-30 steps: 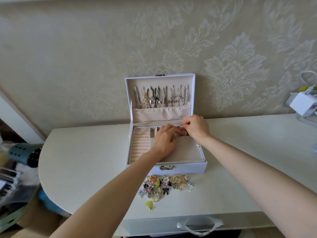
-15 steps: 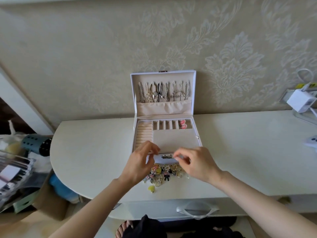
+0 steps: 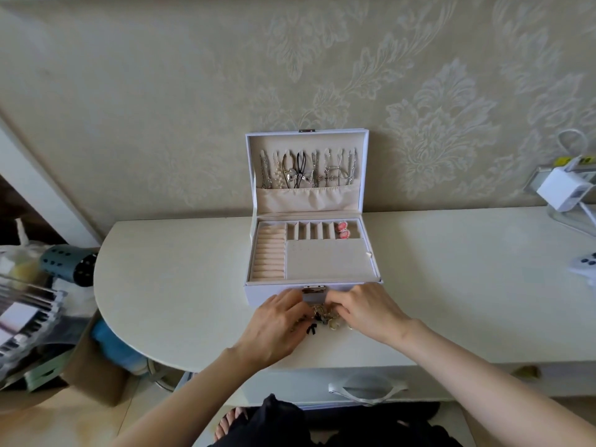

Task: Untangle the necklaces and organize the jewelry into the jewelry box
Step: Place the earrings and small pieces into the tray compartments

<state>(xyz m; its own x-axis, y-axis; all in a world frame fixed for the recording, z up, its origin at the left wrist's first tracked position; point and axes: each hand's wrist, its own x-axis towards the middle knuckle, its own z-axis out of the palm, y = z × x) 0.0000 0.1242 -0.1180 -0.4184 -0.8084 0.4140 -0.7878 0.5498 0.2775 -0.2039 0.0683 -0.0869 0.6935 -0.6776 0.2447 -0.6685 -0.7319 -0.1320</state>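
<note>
A white jewelry box (image 3: 274, 291) stands open against the wall on a cream table (image 3: 180, 285). Several necklaces (image 3: 308, 171) hang in its lid above a fabric pocket. A pair of pink earrings (image 3: 343, 229) lies in the back right compartment; the ring rolls and flat pad are bare. A small pile of jewelry (image 3: 319, 319) lies on the table just in front of the box. My left hand (image 3: 274, 327) and my right hand (image 3: 367, 309) rest on either side of the pile with fingers curled into it. The fingertips are hidden, so any grip is unclear.
A white charger (image 3: 562, 190) with a cable sits at the table's far right, a small white remote (image 3: 585, 262) nearby. A drawer handle (image 3: 367, 390) is below the front edge. Left of the table lie a teal hair dryer (image 3: 69, 262) and cluttered boxes.
Both hands left the back compartment, where the pink earrings now lie, and came down to the pile in front of the box. The camera view also shifted back.
</note>
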